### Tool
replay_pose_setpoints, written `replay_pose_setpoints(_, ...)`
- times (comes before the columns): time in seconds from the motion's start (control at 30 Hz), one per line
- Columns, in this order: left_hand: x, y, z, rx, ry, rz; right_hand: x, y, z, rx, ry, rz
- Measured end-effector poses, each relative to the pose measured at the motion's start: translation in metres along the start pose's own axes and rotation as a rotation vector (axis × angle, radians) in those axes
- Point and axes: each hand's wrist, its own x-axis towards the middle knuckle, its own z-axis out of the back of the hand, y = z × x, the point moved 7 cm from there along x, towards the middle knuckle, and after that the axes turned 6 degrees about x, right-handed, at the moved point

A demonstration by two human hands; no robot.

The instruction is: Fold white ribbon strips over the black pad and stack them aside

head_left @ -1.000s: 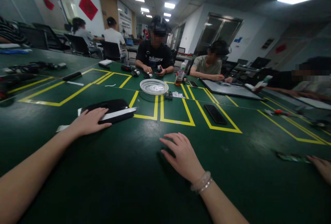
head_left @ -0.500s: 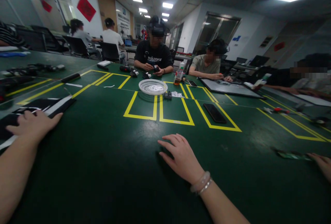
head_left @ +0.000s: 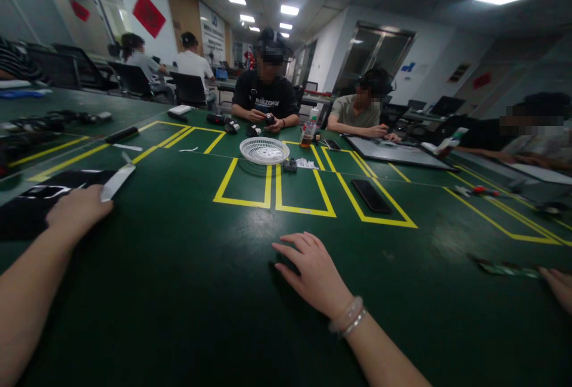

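The left hand (head_left: 80, 211) lies across a flat black pouch (head_left: 24, 214), whose near side runs out of view beyond that hand; its fingers are mostly hidden, so I cannot tell how far they are bent or whether they grip the cloth or only press on it. A white strip (head_left: 117, 183) slants up and away from beside those fingers, its far end bent; whether it is pinched or merely touched is unclear, though the hand's spread over the pouch suggests it is steadying both against the worktop (head_left: 201, 291). The right hand (head_left: 315, 268), with bracelets (head_left: 347, 316) at the wrist, has hold of nothing: its fingers are loosely curved and apart, apparently just resting. Beyond it and to its right, a smartphone (head_left: 370, 195) lies inside yellow tape (head_left: 243, 202) outlines, which probably mark out places on the dark green surface. Ahead of both hands is a round white basket (head_left: 264, 151), with a small grey block (head_left: 290, 164) just in front and a bottle (head_left: 307, 135) farther off. Across from the hands, a co-worker in a black shirt (head_left: 267, 101) handles a small dark object; far right of the right hand, another person's hand (head_left: 558, 287) is near a green strip (head_left: 507, 269). Ceiling lights (head_left: 289, 10) brighten an office with chairs (head_left: 134, 84) behind.
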Motion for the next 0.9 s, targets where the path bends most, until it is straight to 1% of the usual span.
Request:
replay_pose_setpoints(0.07,0.006,0.002,-0.001,0.028,-0.113,0.138,0.0,0.0,0.0,-0.003,-0.006,0.001)
replay_pose_setpoints(0.13,0.017,-0.012,-0.013,0.026,-0.12,0.185,0.0,-0.001,0.0,-0.002,-0.012,-0.001)
replay_pose_setpoints(0.17,0.025,-0.025,-0.02,0.018,-0.098,0.18,0.0,-0.001,0.0,0.0,-0.014,-0.003)
replay_pose_setpoints(0.2,0.033,-0.043,-0.028,-0.003,-0.05,0.152,0.0,-0.002,0.0,0.0,-0.014,-0.005)
replay_pose_setpoints(0.23,0.04,-0.065,-0.036,-0.037,0.02,0.105,0.0,-0.002,0.0,0.0,-0.011,-0.007)
replay_pose_setpoints(0.27,0.046,-0.091,-0.042,-0.077,0.091,0.047,0.0,-0.002,0.0,0.001,-0.004,-0.008)
replay_pose_setpoints(0.3,0.049,-0.12,-0.049,-0.14,0.189,-0.024,-0.001,-0.002,-0.001,0.003,0.008,-0.007)
replay_pose_setpoints(0.33,0.051,-0.149,-0.051,-0.198,0.256,-0.082,-0.001,-0.001,-0.002,0.007,0.024,-0.004)
replay_pose_setpoints(0.4,0.051,-0.2,-0.047,-0.299,0.313,-0.187,-0.001,0.001,-0.005,0.02,0.061,0.006)
replay_pose_setpoints(0.43,0.05,-0.22,-0.043,-0.34,0.317,-0.231,-0.001,0.002,-0.007,0.029,0.081,0.009)
replay_pose_setpoints(0.47,0.049,-0.237,-0.038,-0.372,0.312,-0.27,-0.001,0.003,-0.008,0.037,0.103,0.01)
replay_pose_setpoints(0.5,0.047,-0.249,-0.033,-0.393,0.304,-0.301,-0.001,0.003,-0.01,0.043,0.122,0.007)
replay_pose_setpoints(0.57,0.045,-0.26,-0.025,-0.399,0.275,-0.346,-0.002,0.004,-0.011,0.053,0.152,-0.006)
replay_pose_setpoints(0.63,0.046,-0.259,-0.02,-0.368,0.246,-0.369,-0.001,0.003,-0.011,0.06,0.156,-0.023)
replay_pose_setpoints(0.67,0.048,-0.254,-0.019,-0.34,0.234,-0.371,-0.001,0.002,-0.009,0.062,0.147,-0.033)
replay_pose_setpoints(0.7,0.051,-0.245,-0.018,-0.303,0.227,-0.356,0.0,0.001,-0.008,0.062,0.136,-0.047)
replay_pose_setpoints(0.73,0.054,-0.231,-0.019,-0.253,0.222,-0.313,0.0,-0.002,-0.006,0.055,0.123,-0.064)
replay_pose_setpoints(0.77,0.058,-0.211,-0.02,-0.183,0.213,-0.232,0.001,-0.005,-0.004,0.04,0.111,-0.086)
replay_pose_setpoints(0.8,0.06,-0.185,-0.021,-0.103,0.197,-0.12,0.001,-0.008,-0.002,0.018,0.1,-0.111)
replay_pose_setpoints(0.83,0.06,-0.155,-0.021,-0.023,0.175,0.007,0.001,-0.012,-0.001,-0.009,0.091,-0.138)
replay_pose_setpoints(0.87,0.055,-0.119,-0.019,0.07,0.138,0.165,0.002,-0.015,0.0,-0.035,0.087,-0.162)
replay_pose_setpoints(0.9,0.048,-0.084,-0.016,0.129,0.103,0.288,0.002,-0.018,0.001,-0.058,0.084,-0.186)
